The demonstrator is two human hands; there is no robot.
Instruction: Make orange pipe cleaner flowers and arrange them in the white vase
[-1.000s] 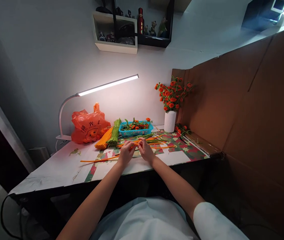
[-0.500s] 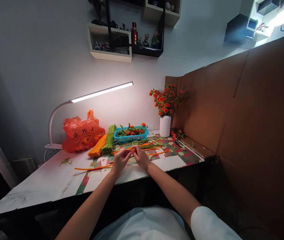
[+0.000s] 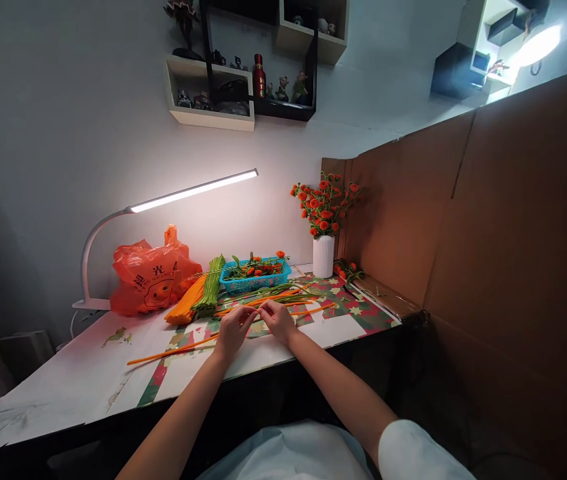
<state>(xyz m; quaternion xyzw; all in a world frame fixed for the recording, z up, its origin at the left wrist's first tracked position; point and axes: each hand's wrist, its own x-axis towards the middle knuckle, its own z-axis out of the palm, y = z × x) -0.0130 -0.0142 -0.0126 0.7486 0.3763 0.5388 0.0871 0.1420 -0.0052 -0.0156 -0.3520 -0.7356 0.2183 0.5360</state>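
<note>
My left hand point(image 3: 234, 331) is closed in a pinch on a long orange pipe cleaner point(image 3: 173, 351), whose free end reaches out to the left over the table. Fingertip to fingertip with it, my right hand point(image 3: 278, 321) pinches the same pipe cleaner; the part between the fingers is mostly hidden. Just behind my hands lie loose orange and green pipe cleaners point(image 3: 320, 309). An orange bundle point(image 3: 186, 305) and a green bundle point(image 3: 210, 288) of pipe cleaners rest farther left.
A turquoise basket point(image 3: 248, 285) holds orange flowers and green stems. Behind it to the right stands a white vase point(image 3: 323, 257) of orange flowers point(image 3: 324, 205). An orange plastic bag point(image 3: 150, 277) and desk lamp point(image 3: 193, 191) are left. Cardboard point(image 3: 503, 220) walls the right side.
The view has shifted a little. The free end of the orange pipe cleaner has swung lower and farther left. My hands stay together, fingertips still pinched.
</note>
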